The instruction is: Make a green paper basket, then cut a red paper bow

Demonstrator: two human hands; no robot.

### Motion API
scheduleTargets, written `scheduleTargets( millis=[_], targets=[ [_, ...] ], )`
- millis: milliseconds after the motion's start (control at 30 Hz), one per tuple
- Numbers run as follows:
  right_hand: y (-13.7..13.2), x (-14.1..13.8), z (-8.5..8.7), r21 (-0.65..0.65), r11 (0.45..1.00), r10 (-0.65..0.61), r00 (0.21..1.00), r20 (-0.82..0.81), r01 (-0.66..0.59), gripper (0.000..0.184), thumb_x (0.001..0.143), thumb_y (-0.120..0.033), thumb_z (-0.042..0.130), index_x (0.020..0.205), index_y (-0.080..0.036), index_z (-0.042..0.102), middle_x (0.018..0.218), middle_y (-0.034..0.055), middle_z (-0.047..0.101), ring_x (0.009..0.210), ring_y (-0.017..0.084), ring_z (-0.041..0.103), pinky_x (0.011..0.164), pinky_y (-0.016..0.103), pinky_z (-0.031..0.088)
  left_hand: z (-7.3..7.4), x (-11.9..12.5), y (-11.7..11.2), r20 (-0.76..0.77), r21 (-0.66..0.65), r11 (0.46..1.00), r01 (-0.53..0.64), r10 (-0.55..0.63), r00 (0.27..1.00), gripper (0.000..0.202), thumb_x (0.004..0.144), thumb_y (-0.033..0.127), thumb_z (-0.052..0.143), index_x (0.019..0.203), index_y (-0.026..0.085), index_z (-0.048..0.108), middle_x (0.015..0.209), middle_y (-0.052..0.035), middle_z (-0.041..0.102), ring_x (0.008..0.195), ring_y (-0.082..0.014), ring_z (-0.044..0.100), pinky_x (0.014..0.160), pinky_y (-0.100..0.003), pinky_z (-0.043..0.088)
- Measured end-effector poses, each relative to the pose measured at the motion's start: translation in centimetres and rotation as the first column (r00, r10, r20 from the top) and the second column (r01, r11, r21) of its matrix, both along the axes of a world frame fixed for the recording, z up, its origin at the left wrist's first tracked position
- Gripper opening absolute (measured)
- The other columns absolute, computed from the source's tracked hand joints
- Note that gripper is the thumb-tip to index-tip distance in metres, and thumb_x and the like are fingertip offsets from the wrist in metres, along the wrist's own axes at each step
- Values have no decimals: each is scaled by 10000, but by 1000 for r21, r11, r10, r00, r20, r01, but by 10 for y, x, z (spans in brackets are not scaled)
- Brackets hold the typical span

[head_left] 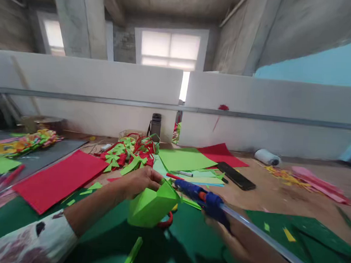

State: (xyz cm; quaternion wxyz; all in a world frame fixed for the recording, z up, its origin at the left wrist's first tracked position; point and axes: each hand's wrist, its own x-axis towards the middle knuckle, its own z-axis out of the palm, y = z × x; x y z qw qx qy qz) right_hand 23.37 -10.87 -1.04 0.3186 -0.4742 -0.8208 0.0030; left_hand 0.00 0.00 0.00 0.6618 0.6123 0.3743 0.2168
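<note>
The bright-green folded-paper piece is above the dark-green flat mat, its upper edge pinched by the left hand, presumably steadying it for the blue plastic glue gun; the right hand wraps the gun's grip (clear glue stick jutting behind).

One head-worn view, from above the near side of the green mat, facing forward and down across it; left hand and right hand close over the mat, white partition and window well beyond it
</note>
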Motion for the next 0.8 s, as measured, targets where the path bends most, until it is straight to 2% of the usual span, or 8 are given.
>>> scheduleTargets(
  millis=[133, 300, 400, 533, 633, 667, 733, 800],
  targets=[
    [-1, -1, 0, 19, 1000, 21, 1000, -11, -21, 288, 865, -298, 408, 1094, -286, 581, 820, 30, 692, 716, 240, 656, 694, 309, 558, -2, -2, 0, 12, -9, 1000, 10, -10, 1000, 225, 502, 252, 780, 653, 95, 725, 560, -26, 679, 468, -117, 556, 436, -195, 383],
    [1, 4, 1, 14, 1000, 27, 1000, -11, -27, 365, 873, -258, 418, 1229, -272, 497, 963, 37, 695, 809, 239, 659, 713, 298, 549, -2, -2, 1, 30, -5, 1000, 20, -20, 999, 216, 534, 238, 774, 690, 95, 729, 595, -36, 691, 488, -122, 569, 472, -203, 404],
    [7, 9, -1, 30, 999, 30, 999, -21, -29, 335, 875, -247, 434, 1202, -260, 507, 875, 33, 698, 724, 223, 664, 625, 280, 550, 0, -2, 0, 34, 1, 1000, 23, -24, 999, 223, 539, 254, 776, 691, 97, 729, 626, -44, 703, 520, -134, 589, 496, -209, 419],
    [23, 20, -10, 182, 983, -2, 999, -49, 11, 390, 885, -232, 428, 1274, -250, 424, 1013, 72, 675, 881, 245, 659, 729, 324, 548, 0, -2, 0, 30, 20, 1000, 18, -19, 999, 243, 533, 271, 777, 696, 97, 729, 637, -50, 705, 532, -142, 594, 501, -216, 425],
    [41, 37, -18, 301, 952, -95, 991, 90, 64, 393, 883, -230, 444, 1275, -222, 420, 1139, 111, 607, 974, 249, 630, 764, 348, 547, -3, -2, 0, 21, 46, 999, 18, -19, 1000, 235, 545, 262, 769, 703, 92, 726, 632, -54, 701, 521, -143, 589, 486, -217, 415],
    [47, 43, -20, 303, 944, -189, 968, 166, 132, 400, 887, -223, 437, 1286, -202, 421, 1197, 133, 560, 996, 255, 617, 777, 366, 544, -3, -2, 0, 20, 59, 998, 18, -20, 1000, 224, 556, 254, 762, 706, 92, 725, 635, -55, 701, 520, -141, 587, 482, -215, 410],
    [56, 54, -24, 353, 876, -434, 856, 282, 328, 401, 877, -201, 455, 1278, -177, 459, 1214, 159, 527, 1001, 280, 600, 721, 385, 556, -5, -1, -1, 22, 92, 996, 16, -18, 1000, 192, 581, 243, 744, 697, 91, 721, 626, -50, 695, 510, -127, 573, 475, -205, 396],
    [63, 61, -29, 346, 818, -572, 716, 401, 460, 438, 850, -130, 467, 1286, -170, 464, 1248, 171, 504, 1076, 315, 550, 670, 387, 563, -5, 2, -5, 34, 128, 992, 6, -10, 999, 171, 599, 239, 725, 691, 95, 717, 601, -35, 680, 502, -111, 555, 479, -193, 389]
  ],
)
